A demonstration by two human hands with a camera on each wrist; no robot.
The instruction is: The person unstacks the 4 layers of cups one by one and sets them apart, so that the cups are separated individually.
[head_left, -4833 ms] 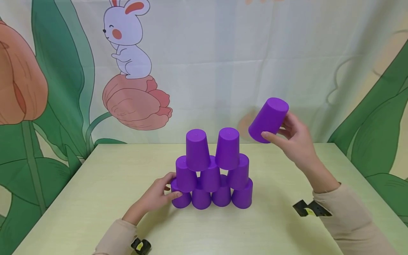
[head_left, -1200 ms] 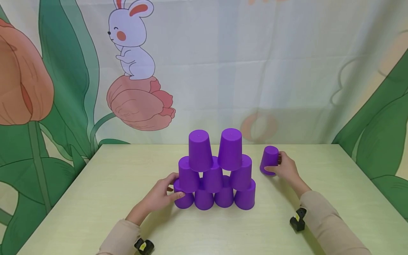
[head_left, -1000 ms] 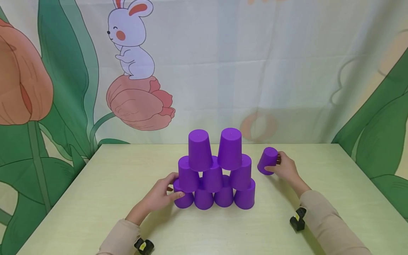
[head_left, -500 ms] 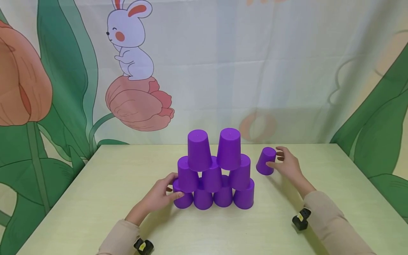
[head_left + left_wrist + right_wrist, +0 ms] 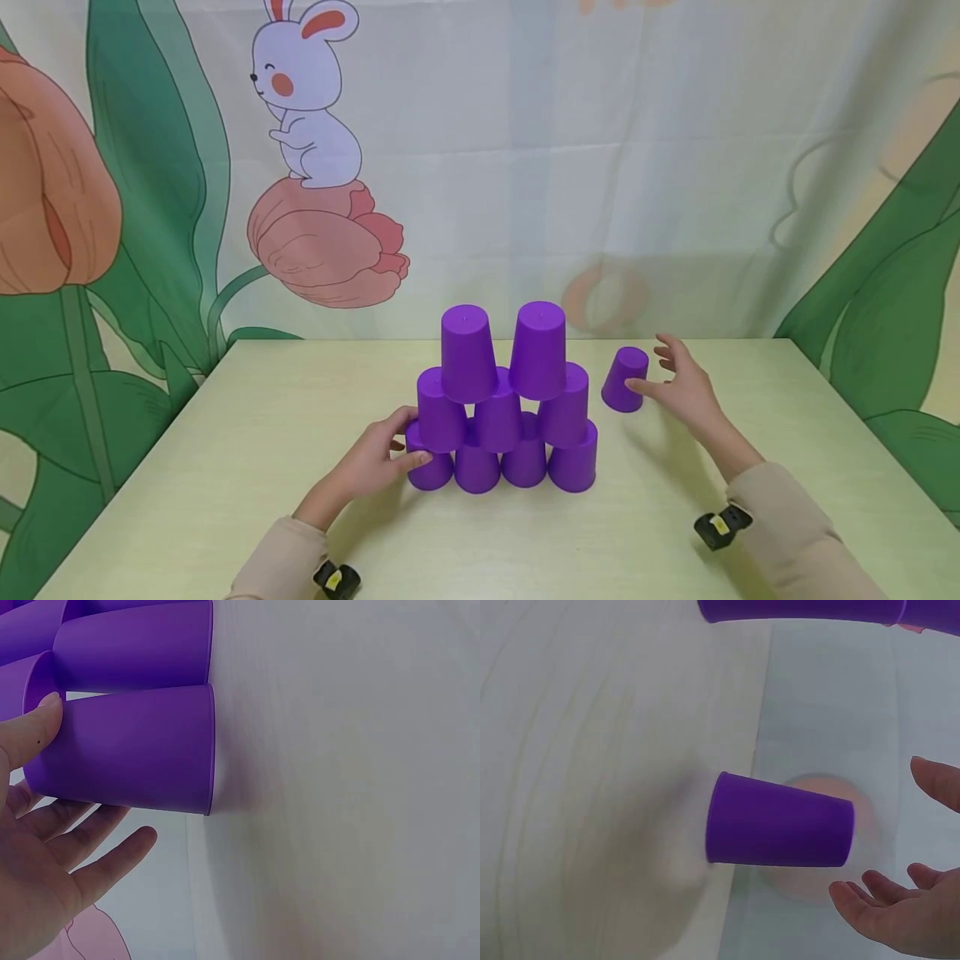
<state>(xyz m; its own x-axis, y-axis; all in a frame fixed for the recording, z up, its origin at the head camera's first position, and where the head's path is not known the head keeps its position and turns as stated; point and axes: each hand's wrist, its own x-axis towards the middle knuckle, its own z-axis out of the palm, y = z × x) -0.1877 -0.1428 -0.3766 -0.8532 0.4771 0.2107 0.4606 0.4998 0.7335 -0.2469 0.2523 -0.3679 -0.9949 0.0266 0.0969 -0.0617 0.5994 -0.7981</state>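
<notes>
Upside-down purple cups stand as a pyramid mid-table in the head view: several in the bottom row, three above, two on top. My left hand [image 5: 367, 462] grips the bottom row's left end cup [image 5: 430, 477], thumb on its near side and fingers behind it. In the left wrist view, the thumb lies by that cup's [image 5: 135, 754] top, where the cup above begins. Right of the pyramid, a single purple cup [image 5: 622, 379] stands upside down on the table. My right hand [image 5: 686, 396] is spread beside it, and the right wrist view shows a gap between hand and cup [image 5: 780, 825].
The pale wooden table [image 5: 300, 383] ends at the back against a printed curtain [image 5: 690, 167] with a rabbit and flowers. Black wrist cameras [image 5: 722, 527] sit at both sleeves.
The right hand brought the single cup down from the air onto the table, shifted it slightly left, then let go and drew back to the right. The left hand kept its place.
</notes>
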